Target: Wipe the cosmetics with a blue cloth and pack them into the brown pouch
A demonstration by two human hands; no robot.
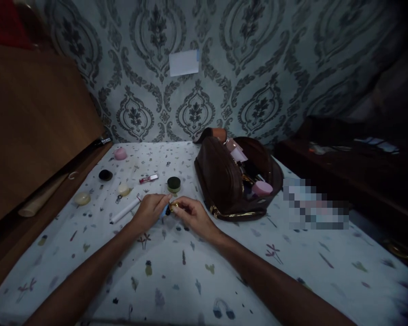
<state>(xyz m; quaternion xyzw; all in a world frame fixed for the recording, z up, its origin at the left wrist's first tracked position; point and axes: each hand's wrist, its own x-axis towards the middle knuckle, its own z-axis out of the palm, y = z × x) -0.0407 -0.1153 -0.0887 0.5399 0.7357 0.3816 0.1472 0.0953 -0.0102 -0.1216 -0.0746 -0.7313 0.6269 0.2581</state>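
Above the table's middle, my left hand [152, 210] and my right hand [194, 216] come together around a small gold, blue and black item [172, 208]. The right fingers pinch its shiny gold part, while the left fingers close on its blue side; its kind is too small and covered to tell. Just beyond the hands stands a round jar [173, 184] with a dark lid. Beside my left hand lies a white tube or pen [125, 211], and farther back a small red and silver lip gloss tube [148, 179]. To the right sits an unzipped brown cosmetic bag [221, 176].
Inside the bag are a pink round container [262, 188] and several other items. A pink jar [120, 154], black lid [105, 175], and cream round pieces [82, 198] are at left on the patterned cloth [183, 280]. Wooden furniture [37, 127] borders the left; a patterned wall stands behind.
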